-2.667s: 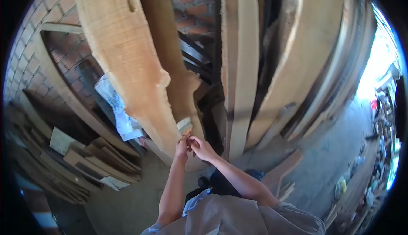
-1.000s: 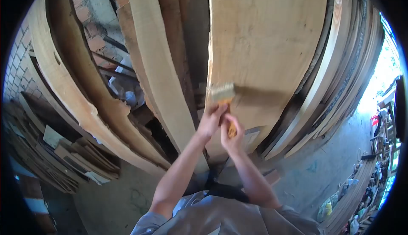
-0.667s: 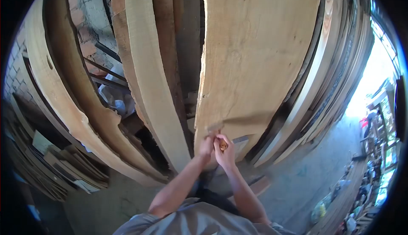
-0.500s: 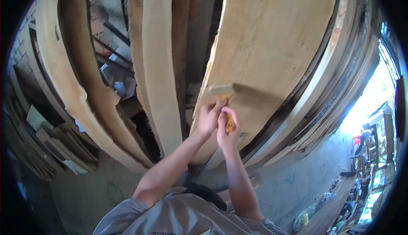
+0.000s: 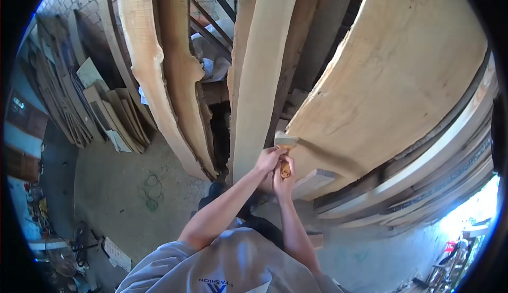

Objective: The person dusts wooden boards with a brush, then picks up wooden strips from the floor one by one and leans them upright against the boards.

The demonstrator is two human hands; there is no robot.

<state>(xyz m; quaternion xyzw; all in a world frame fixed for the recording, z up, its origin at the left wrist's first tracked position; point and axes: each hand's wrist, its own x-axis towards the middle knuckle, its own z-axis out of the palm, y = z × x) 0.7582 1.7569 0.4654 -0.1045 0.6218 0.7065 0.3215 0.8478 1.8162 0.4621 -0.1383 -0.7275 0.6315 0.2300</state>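
Observation:
A flat paintbrush (image 5: pixel 286 141) with an orange-brown wooden handle points away from me, its pale bristle end in front of the wide slab. My left hand (image 5: pixel 269 160) is closed on the handle just below the bristle end. Lower on the handle, my right hand (image 5: pixel 284 180) is closed too, with the handle's end showing between its fingers. The wide pale wood slab (image 5: pixel 391 76) leans upright and has a rough bark edge on its left. The brush casts a dark shadow on it. I cannot tell whether the bristles touch the wood.
A narrower plank (image 5: pixel 264 65) and a wavy-edged board (image 5: pixel 145 65) lean to the left. A wood block (image 5: pixel 313 183) stands at the slab's foot. Several boards are stacked along the right. Small panels (image 5: pixel 114 110) lean at the far left, and a cable (image 5: pixel 80 245) lies on the floor.
My view has turned left, so the boards appear shifted right. The brush, still in both hands, now shows near the wide slab's lower left edge instead of over its face.

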